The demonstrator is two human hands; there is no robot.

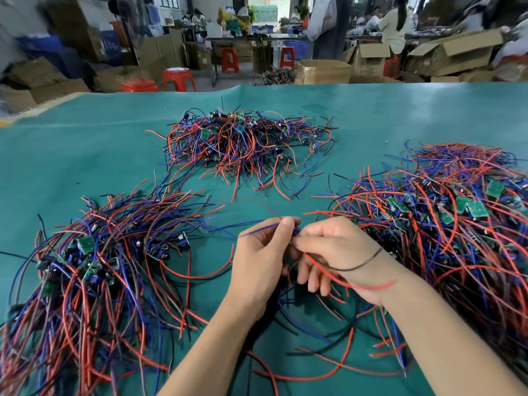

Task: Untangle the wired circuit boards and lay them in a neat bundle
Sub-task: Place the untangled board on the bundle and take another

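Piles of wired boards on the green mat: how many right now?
3. One pile at the far centre, one at the near left, one at the right, running past the frame edge. Loose wires also lie under the hands.

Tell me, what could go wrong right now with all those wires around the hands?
The left hand and right hand pinch one small board whose red wire drapes over the right wrist; a quick pull might snag it there. Loose wires under the forearms could be dragged along. The left pile and right pile lie close, so stray ends may hook back in.
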